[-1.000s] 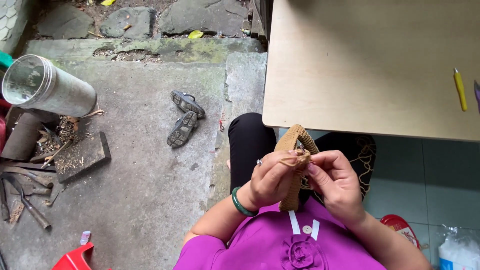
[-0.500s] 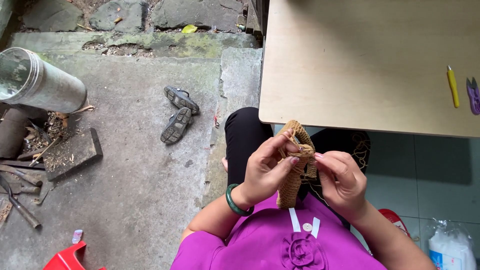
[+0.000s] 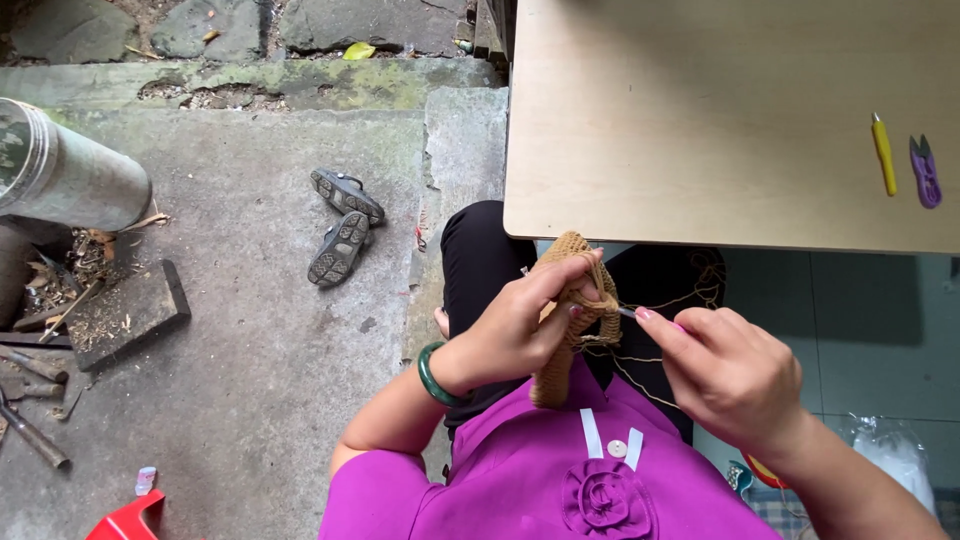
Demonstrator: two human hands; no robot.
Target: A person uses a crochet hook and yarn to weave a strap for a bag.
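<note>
My left hand (image 3: 515, 330), with a green bangle on the wrist, grips a tan crocheted piece (image 3: 572, 300) held upright over my lap. My right hand (image 3: 725, 370) sits just right of it, pinching a thin crochet hook (image 3: 628, 313) whose tip meets the piece's edge. Loose tan yarn (image 3: 660, 300) trails from the work across my dark trousers. I wear a magenta top.
A light wooden table (image 3: 700, 120) stands ahead, with a yellow pen-like tool (image 3: 884, 155) and purple thread snips (image 3: 925, 172) near its right edge. A pair of dark sandals (image 3: 342, 225) lies on the concrete at left. A metal canister (image 3: 65, 175), scrap wood and a red object (image 3: 130, 520) lie further left.
The view has shifted a little. My right hand has drawn slightly away to the right of the crocheted piece, with the hook still at its edge. My left hand keeps its grip.
</note>
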